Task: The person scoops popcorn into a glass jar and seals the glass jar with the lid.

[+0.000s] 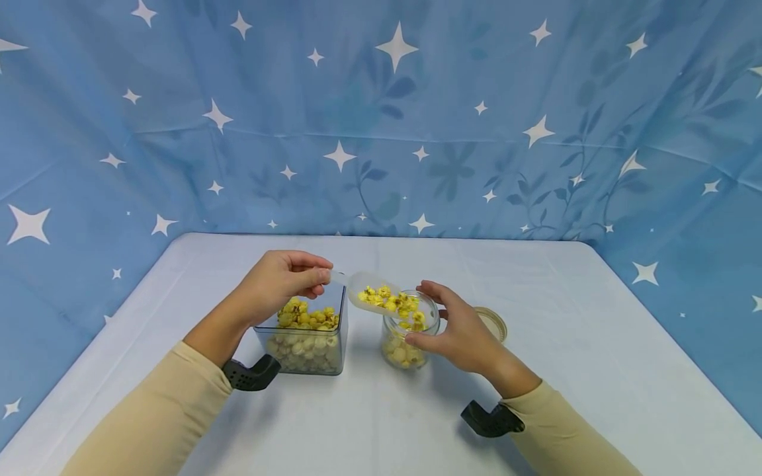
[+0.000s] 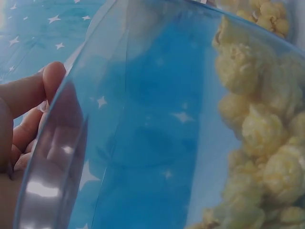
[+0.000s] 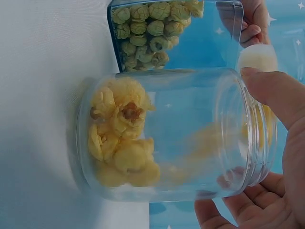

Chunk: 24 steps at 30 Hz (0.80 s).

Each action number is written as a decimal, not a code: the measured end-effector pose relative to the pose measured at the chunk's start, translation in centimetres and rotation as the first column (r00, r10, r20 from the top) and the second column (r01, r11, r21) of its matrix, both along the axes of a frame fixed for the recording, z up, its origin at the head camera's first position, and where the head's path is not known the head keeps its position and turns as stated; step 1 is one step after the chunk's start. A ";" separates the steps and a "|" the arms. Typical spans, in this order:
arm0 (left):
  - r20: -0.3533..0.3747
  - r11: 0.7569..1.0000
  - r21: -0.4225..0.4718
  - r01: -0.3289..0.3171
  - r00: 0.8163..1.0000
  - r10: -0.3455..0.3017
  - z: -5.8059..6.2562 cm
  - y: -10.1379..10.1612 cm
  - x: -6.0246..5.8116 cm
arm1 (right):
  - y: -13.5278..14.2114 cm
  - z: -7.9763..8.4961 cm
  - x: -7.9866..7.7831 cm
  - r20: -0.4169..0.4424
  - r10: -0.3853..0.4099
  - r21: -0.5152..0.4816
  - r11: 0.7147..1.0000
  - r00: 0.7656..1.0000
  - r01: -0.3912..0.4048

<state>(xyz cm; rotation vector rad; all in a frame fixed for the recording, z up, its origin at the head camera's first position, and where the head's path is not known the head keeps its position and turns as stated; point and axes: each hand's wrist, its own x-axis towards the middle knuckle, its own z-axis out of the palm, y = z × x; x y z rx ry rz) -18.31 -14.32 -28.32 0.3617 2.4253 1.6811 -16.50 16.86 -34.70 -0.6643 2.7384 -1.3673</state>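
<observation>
My left hand (image 1: 286, 281) pinches the handle of a translucent white scoop (image 1: 356, 283) between thumb and fingers. Yellow popcorn (image 1: 381, 299) lies on the scoop, whose front end tips over the mouth of a clear jar (image 3: 190, 102). Thumb and fingers of my right hand (image 1: 467, 330) grip the jar around its rim, and it stands upright on the table. Popcorn pieces (image 3: 128, 152) sit at the bottom of the jar, with a blurred yellow streak above them. Below my left hand is a clear square container (image 1: 342, 347), partly filled with popcorn (image 2: 267, 129).
A round gold-edged lid (image 1: 501, 322) lies on the white table (image 1: 381, 423) behind my right hand, which partly hides it. A blue curtain with white stars (image 1: 381, 119) hangs behind the table and along its sides.
</observation>
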 end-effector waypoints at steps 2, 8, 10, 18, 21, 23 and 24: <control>0.003 1.000 0.002 -0.001 1.000 0.001 0.0 0.0 -0.1 | 0.0 0.0 0.0 -0.005 0.003 -0.002 1.000 1.000 -0.003; -0.001 1.000 -0.002 0.007 1.000 -0.007 0.1 0.0 -0.2 | 0.1 0.1 -0.1 -0.004 0.016 -0.021 1.000 1.000 -0.016; -0.008 1.000 -0.004 0.011 1.000 -0.011 0.2 0.0 -0.2 | 0.1 0.1 -0.1 0.001 0.017 -0.029 0.999 1.000 -0.017; -0.013 1.000 0.000 0.007 1.000 -0.007 0.2 -0.1 -0.2 | 0.1 0.0 0.0 0.007 0.013 -0.037 0.999 1.000 -0.013; -0.011 1.000 -0.006 0.003 1.000 -0.003 0.2 -0.1 -0.2 | 0.2 0.0 0.0 0.001 0.011 -0.035 0.999 1.000 -0.011; -0.007 1.000 -0.006 0.001 1.000 -0.001 0.2 -0.1 -0.2 | 0.2 -0.1 -0.1 -0.004 0.011 -0.036 0.999 1.000 -0.011; -0.004 1.000 -0.005 0.000 1.000 0.000 0.2 -0.1 -0.2 | 0.2 -0.1 -0.1 -0.004 0.011 -0.035 0.999 1.000 -0.011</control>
